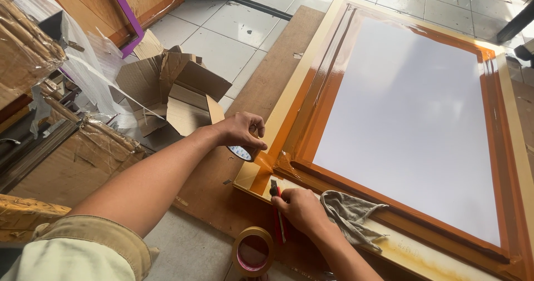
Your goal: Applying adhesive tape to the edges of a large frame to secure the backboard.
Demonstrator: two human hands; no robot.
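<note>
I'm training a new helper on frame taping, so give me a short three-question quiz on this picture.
1. True or false: the right hand holds a red utility knife at the frame's taped corner.
2. What does the left hand hold? A) a tape roll B) a hammer C) a brush
3. Fill in: a grey ____ lies on the frame's lower edge, beside the right hand.

Key: 1 true. 2 A; a second brown roll lies on the floor near the right forearm. 3 rag.
</note>
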